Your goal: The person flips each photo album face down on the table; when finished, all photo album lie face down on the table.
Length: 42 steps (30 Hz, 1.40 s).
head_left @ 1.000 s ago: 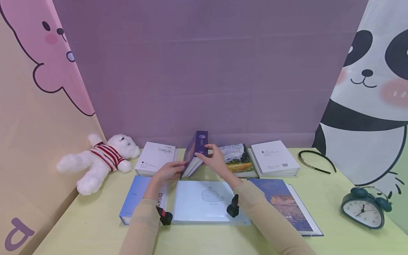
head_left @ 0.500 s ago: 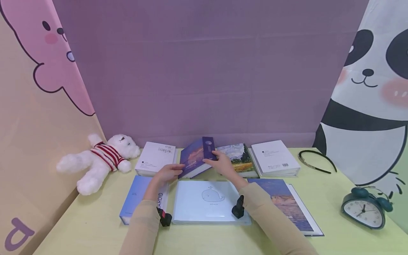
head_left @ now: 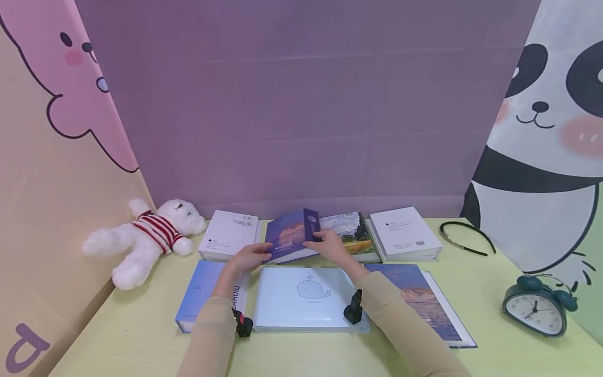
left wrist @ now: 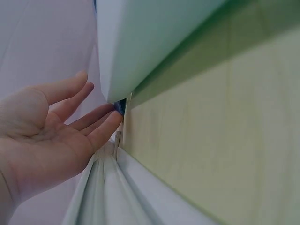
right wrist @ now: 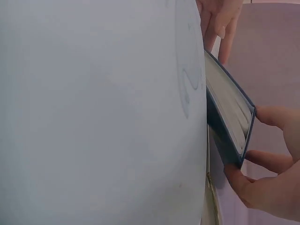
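Observation:
A purple photo album (head_left: 284,234) with a sea-cliff picture lies tilted at the back middle, its spine side raised to the right. My right hand (head_left: 333,248) pinches it at the spine; in the right wrist view the thumb (right wrist: 269,115) and fingers (right wrist: 241,183) sit on opposite sides of the spine, and the page edges show. My left hand (head_left: 248,256) is at the album's lower left corner. Seen from the left wrist, that hand (left wrist: 56,126) has its fingers stretched out, fingertips right at a blue corner.
Around it lie a white album (head_left: 231,235), a landscape-painting album (head_left: 355,238), another white album (head_left: 405,233), a blue album (head_left: 200,290), a whale-drawn album (head_left: 287,303) and a sea-picture album (head_left: 433,314). A plush bear (head_left: 155,230), headband (head_left: 471,249) and alarm clock (head_left: 534,311) stand at the sides.
The purple album has come down from nearly upright to a low tilt, its spine lowering to the right with my right hand. My left hand has stayed at its left edge.

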Motion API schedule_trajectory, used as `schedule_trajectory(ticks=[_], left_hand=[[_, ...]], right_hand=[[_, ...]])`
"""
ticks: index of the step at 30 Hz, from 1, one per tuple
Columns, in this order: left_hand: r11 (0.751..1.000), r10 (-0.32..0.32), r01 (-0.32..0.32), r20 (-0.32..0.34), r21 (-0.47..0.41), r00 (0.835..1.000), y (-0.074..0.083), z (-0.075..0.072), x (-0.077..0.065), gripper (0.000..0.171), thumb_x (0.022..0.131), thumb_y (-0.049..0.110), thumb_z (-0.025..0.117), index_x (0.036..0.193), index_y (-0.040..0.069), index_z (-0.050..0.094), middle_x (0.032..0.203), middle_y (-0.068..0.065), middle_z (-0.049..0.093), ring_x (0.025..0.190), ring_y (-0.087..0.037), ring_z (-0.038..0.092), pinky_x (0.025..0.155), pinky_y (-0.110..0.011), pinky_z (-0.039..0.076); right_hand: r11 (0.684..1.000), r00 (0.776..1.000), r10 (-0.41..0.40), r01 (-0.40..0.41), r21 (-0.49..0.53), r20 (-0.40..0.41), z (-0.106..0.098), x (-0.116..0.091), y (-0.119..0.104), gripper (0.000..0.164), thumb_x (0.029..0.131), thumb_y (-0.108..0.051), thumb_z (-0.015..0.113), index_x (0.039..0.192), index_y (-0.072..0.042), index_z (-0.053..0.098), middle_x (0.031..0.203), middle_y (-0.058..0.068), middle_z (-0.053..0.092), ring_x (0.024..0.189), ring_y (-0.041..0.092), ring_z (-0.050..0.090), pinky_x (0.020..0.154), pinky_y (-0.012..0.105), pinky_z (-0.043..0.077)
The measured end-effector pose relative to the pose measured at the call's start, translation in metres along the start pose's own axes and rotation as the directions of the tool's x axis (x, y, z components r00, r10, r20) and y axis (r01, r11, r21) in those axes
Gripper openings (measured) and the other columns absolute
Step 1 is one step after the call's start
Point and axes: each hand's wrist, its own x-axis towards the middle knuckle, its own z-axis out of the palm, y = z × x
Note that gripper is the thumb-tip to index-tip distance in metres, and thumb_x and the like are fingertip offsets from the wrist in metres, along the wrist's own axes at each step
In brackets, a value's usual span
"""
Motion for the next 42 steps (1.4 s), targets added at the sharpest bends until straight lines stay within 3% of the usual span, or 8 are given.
schedule_trajectory(ticks=[4, 9, 17, 26, 42], left_hand=[[1.0, -0.013, 0.013, -0.008, -0.005, 1.0, 0.001, 0.0005, -0.0007, 0.046, 0.094, 0.008, 0.052, 0.138, -0.001, 0.043, 0.145, -0.021, 0.038, 0.135, -0.035, 0.035, 0.11, -0.044, 0.033], [0.999, -0.008, 0.011, -0.043, 0.053, 0.999, 0.0045, 0.001, -0.0037, 0.044, 0.095, 0.011, 0.051, 0.137, -0.002, 0.044, 0.143, -0.021, 0.041, 0.134, -0.035, 0.037, 0.111, -0.044, 0.031], [0.997, 0.019, -0.014, -0.072, 0.074, 0.997, 0.0097, -0.0006, -0.0062, 0.044, 0.096, 0.012, 0.049, 0.136, -0.006, 0.043, 0.141, -0.023, 0.043, 0.131, -0.037, 0.041, 0.11, -0.045, 0.032], [0.997, -0.011, 0.016, -0.068, 0.074, 0.998, 0.0064, -0.0008, -0.004, 0.044, 0.097, 0.013, 0.049, 0.137, -0.004, 0.043, 0.142, -0.022, 0.042, 0.133, -0.036, 0.038, 0.111, -0.045, 0.03], [0.999, -0.007, 0.01, -0.073, 0.046, 0.997, 0.0, 0.0021, -0.0007, 0.045, 0.096, 0.012, 0.049, 0.139, 0.0, 0.042, 0.145, -0.02, 0.039, 0.136, -0.036, 0.034, 0.113, -0.046, 0.026]], right_hand=[[0.999, 0.999, 0.025, -0.024, -0.034, 0.036, -0.0012, -0.0011, -0.0001, 0.057, 0.09, -0.03, 0.062, 0.135, 0.002, 0.047, 0.138, 0.023, 0.046, 0.125, 0.037, 0.046, 0.099, 0.048, 0.044], [0.994, 0.996, 0.059, -0.053, -0.094, 0.065, -0.0007, -0.0009, 0.0009, 0.055, 0.091, -0.03, 0.06, 0.135, 0.002, 0.048, 0.133, 0.022, 0.052, 0.122, 0.037, 0.049, 0.097, 0.047, 0.046], [0.98, 0.98, 0.06, -0.022, -0.199, 0.189, 0.0037, 0.0032, 0.0033, 0.054, 0.092, -0.029, 0.06, 0.138, -0.005, 0.046, 0.139, 0.018, 0.047, 0.129, 0.037, 0.043, 0.102, 0.049, 0.041], [0.984, 0.98, 0.012, 0.023, -0.177, 0.198, 0.0015, 0.001, 0.0059, 0.053, 0.093, -0.025, 0.06, 0.139, -0.004, 0.045, 0.139, 0.02, 0.047, 0.129, 0.037, 0.043, 0.104, 0.049, 0.039], [0.982, 0.984, -0.01, 0.042, -0.184, 0.175, 0.0015, -0.0018, 0.0041, 0.052, 0.092, -0.026, 0.06, 0.137, -0.004, 0.047, 0.136, 0.021, 0.049, 0.125, 0.037, 0.047, 0.101, 0.05, 0.042]])
